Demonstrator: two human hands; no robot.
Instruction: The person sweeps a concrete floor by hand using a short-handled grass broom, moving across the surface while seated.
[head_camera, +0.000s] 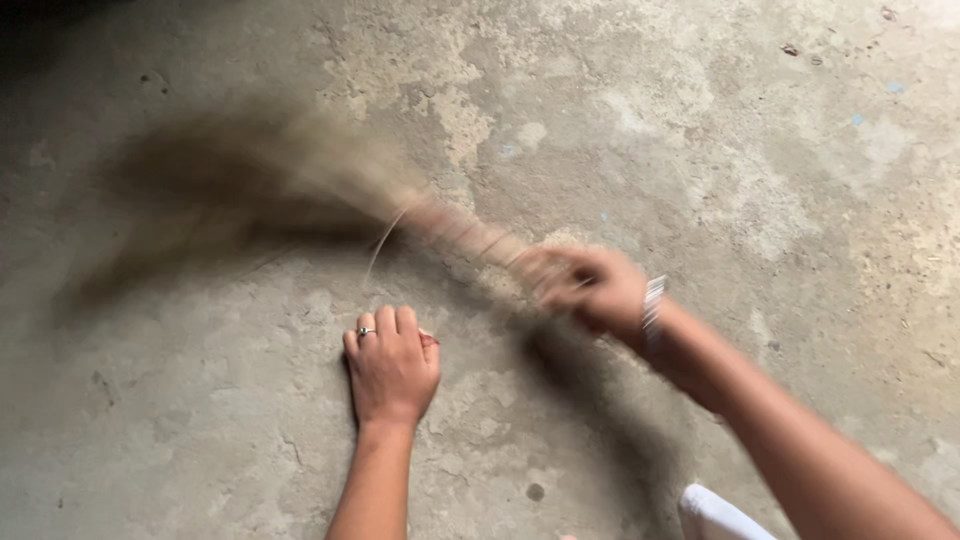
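My right hand (588, 290) grips the bound handle of a grass broom (300, 185), and both are blurred by motion. The broom's brown bristles fan out to the left over the concrete floor (700, 130). A pale bangle sits on my right wrist. My left hand (392, 365) rests on the floor below the broom's handle with its fingers curled under, a ring on one finger. Nothing shows inside that hand.
The floor is rough, stained grey concrete with pale patches and small specks of dirt at the top right. A bit of white cloth (715, 515) shows at the bottom edge. The top left corner lies in dark shadow.
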